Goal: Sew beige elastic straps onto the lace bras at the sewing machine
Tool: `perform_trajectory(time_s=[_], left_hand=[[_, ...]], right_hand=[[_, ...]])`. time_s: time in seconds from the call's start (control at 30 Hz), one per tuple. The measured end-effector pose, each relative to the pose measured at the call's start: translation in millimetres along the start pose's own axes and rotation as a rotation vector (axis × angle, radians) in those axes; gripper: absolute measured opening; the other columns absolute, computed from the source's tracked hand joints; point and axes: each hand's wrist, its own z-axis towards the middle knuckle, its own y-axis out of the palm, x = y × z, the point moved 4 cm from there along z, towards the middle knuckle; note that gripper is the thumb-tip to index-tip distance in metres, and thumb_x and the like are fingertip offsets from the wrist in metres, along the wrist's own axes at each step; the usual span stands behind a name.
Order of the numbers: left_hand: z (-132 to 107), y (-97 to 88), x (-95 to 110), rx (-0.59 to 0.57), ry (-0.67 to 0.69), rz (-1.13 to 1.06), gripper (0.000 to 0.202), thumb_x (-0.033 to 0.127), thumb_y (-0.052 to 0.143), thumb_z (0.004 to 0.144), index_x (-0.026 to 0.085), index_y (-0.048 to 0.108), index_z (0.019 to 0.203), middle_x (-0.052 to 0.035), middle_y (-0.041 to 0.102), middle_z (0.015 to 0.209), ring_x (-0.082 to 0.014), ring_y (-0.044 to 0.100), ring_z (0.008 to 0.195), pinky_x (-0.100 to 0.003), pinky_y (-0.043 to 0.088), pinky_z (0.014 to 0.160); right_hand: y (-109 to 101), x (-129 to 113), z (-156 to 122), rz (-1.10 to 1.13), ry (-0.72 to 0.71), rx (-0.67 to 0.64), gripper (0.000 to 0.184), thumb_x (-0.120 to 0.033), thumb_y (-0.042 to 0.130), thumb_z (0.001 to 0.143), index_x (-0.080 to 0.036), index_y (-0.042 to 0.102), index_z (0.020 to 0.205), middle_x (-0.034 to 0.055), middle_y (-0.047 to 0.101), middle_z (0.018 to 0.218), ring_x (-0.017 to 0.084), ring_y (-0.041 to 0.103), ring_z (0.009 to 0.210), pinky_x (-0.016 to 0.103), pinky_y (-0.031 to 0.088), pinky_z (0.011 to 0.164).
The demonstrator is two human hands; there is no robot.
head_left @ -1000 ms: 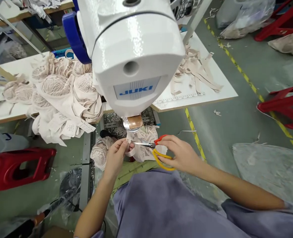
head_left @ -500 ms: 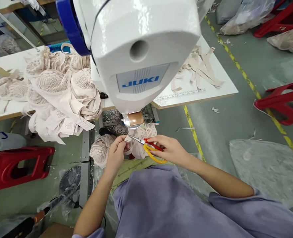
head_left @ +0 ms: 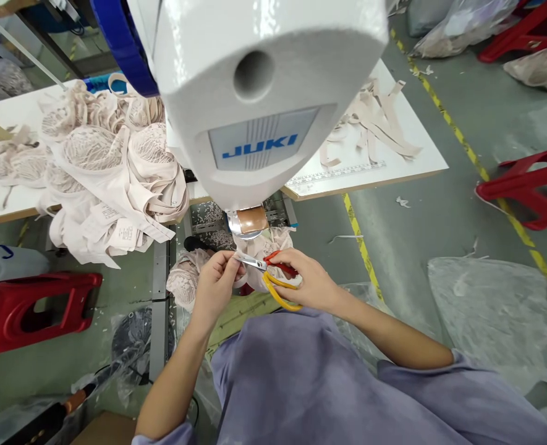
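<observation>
My right hand (head_left: 308, 278) grips scissors (head_left: 273, 278) with one red and one yellow handle loop. Their blades point left and meet the fingertips of my left hand (head_left: 217, 281). That left hand is closed in a pinch on the edge of a beige lace bra (head_left: 183, 281), whose strap end is mostly hidden by the fingers. Its cups hang on both sides of the hands, below the sewing machine head (head_left: 264, 111). Under the machine's nose is a round metal part with a copper-coloured cover (head_left: 251, 219).
A pile of beige bras (head_left: 110, 161) lies on the left white table. Cut fabric strips (head_left: 379, 123) and a clear ruler (head_left: 338, 175) lie on the right table (head_left: 407, 167). Red stools (head_left: 36, 309) stand at both sides, and plastic bags (head_left: 486, 315) lie on the floor.
My right hand and the scissors have shifted slightly left, bringing the blades against my left fingertips. The strap end that showed between the left fingers is now mostly covered. The view has tilted a little.
</observation>
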Motion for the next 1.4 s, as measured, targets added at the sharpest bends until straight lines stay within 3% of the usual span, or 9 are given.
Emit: perform_trajectory(time_s=[0.43, 0.67, 0.8, 0.9, 1.03, 1.1, 1.2, 1.27, 1.4], left_hand=[[6.2, -2.4, -2.3, 0.088, 0.093, 0.067, 0.026, 0.042, 0.058, 0.094, 0.019, 0.067, 0.086, -0.0016, 0.068, 0.077, -0.0127, 0.060, 0.069, -0.023, 0.047, 0.065], [5.4, -20.2, -1.4, 0.285, 0.281, 0.475, 0.022, 0.032, 0.058, 0.091, 0.020, 0.066, 0.108, -0.0044, 0.074, 0.081, -0.0187, 0.070, 0.077, -0.028, 0.051, 0.071], [11.7, -22.4, 6.5, 0.052, 0.121, 0.272, 0.021, 0.034, 0.053, 0.093, 0.020, 0.065, 0.103, -0.0078, 0.077, 0.089, -0.0212, 0.073, 0.084, -0.031, 0.055, 0.075], [14.2, -20.3, 17.1, -0.174, 0.018, 0.114, 0.024, 0.035, 0.052, 0.094, 0.021, 0.060, 0.111, -0.0094, 0.076, 0.099, -0.0222, 0.073, 0.093, -0.034, 0.057, 0.080], [15.9, -25.4, 23.7, -0.079, 0.215, 0.486, 0.020, 0.033, 0.050, 0.097, 0.021, 0.063, 0.105, -0.0089, 0.073, 0.098, -0.0224, 0.068, 0.094, -0.036, 0.052, 0.083], [13.5, -20.1, 24.3, 0.050, 0.424, 0.767, 0.022, 0.033, 0.048, 0.099, 0.020, 0.065, 0.094, -0.0096, 0.069, 0.096, -0.0239, 0.063, 0.096, -0.038, 0.049, 0.084], [5.8, 5.1, 23.8, 0.067, 0.712, 0.988, 0.032, 0.033, 0.041, 0.103, 0.019, 0.060, 0.082, -0.0061, 0.065, 0.080, -0.0198, 0.059, 0.078, -0.032, 0.044, 0.071], [-0.2, 24.4, 27.2, 0.042, 0.851, 1.027, 0.035, 0.032, 0.036, 0.104, 0.020, 0.057, 0.078, -0.0023, 0.060, 0.067, -0.0173, 0.053, 0.063, -0.031, 0.038, 0.060], [-4.1, 49.1, 42.5, 0.065, 0.825, 0.886, 0.036, 0.028, 0.036, 0.103, 0.021, 0.048, 0.070, 0.0006, 0.053, 0.059, -0.0148, 0.048, 0.055, -0.030, 0.032, 0.054]], right_hand=[[-14.0, 16.4, -10.0, 0.020, 0.074, 0.022, 0.029, -0.036, 0.069, 0.085, -0.030, 0.068, 0.113, 0.0023, 0.074, 0.101, 0.017, 0.068, 0.072, 0.031, 0.056, 0.064], [-81.2, 56.7, 17.6, -0.313, 0.178, 0.076, 0.026, -0.044, 0.066, 0.084, -0.027, 0.070, 0.102, 0.0037, 0.075, 0.089, 0.020, 0.067, 0.067, 0.031, 0.049, 0.056], [-142.3, 90.1, 90.4, -0.560, 0.262, 0.303, 0.033, -0.045, 0.066, 0.085, -0.022, 0.069, 0.108, 0.0103, 0.074, 0.094, 0.025, 0.066, 0.076, 0.033, 0.044, 0.060], [-160.3, 102.0, 141.3, -0.665, 0.205, 0.240, 0.032, -0.035, 0.065, 0.087, -0.013, 0.070, 0.110, 0.0180, 0.072, 0.106, 0.029, 0.065, 0.094, 0.037, 0.046, 0.073], [-139.3, 70.6, 130.2, -0.527, 0.013, 0.362, 0.036, -0.033, 0.059, 0.092, -0.011, 0.066, 0.119, 0.0224, 0.064, 0.127, 0.031, 0.057, 0.120, 0.042, 0.043, 0.098], [-110.2, 51.4, 95.9, -0.260, 0.083, 0.360, 0.035, -0.040, 0.056, 0.094, -0.015, 0.066, 0.115, 0.0178, 0.069, 0.112, 0.026, 0.065, 0.100, 0.039, 0.050, 0.085], [-39.5, 17.7, 48.8, 0.033, -0.019, -0.204, 0.051, -0.060, 0.062, 0.086, -0.020, 0.066, 0.118, 0.0137, 0.068, 0.117, 0.027, 0.065, 0.105, 0.041, 0.052, 0.090], [-11.8, 2.7, 30.9, 0.127, -0.066, -0.297, 0.073, -0.075, 0.069, 0.072, -0.018, 0.066, 0.117, 0.0154, 0.066, 0.118, 0.033, 0.061, 0.111, 0.046, 0.050, 0.096], [-4.6, -5.3, 31.8, 0.500, 0.088, -0.050, 0.069, -0.079, 0.045, 0.086, -0.018, 0.068, 0.106, 0.0105, 0.068, 0.096, 0.026, 0.064, 0.090, 0.039, 0.052, 0.085]])
